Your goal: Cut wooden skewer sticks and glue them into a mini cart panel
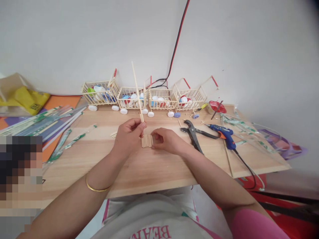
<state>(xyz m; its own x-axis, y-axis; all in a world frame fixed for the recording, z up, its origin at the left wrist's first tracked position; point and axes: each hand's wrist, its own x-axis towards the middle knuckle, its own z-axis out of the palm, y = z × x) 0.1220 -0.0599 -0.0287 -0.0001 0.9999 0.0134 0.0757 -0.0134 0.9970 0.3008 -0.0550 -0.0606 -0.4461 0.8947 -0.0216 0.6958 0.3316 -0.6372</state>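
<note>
My left hand (131, 132) is closed in a pinch around a long, thin wooden stick (136, 83), which points up and leans slightly left. A shorter piece lies along it at the fingertips. On the wooden table just below, short wooden sticks (147, 141) are lined up side by side in a small, even row. My right hand (164, 140) curls its fingers against the right end of this row, thumb and fingers close together. A few more short sticks (114, 134) show partly behind my left hand.
Several small stick-built carts (133, 99) with bottle-cap wheels stand along the wall, holding coloured caps. To the right lie black pliers (193, 134), a blue glue gun (224, 134) with its cord, and a red bowl (216, 108). Wrapped chopsticks (57, 126) cover the left side. A pixelated area fills the lower left.
</note>
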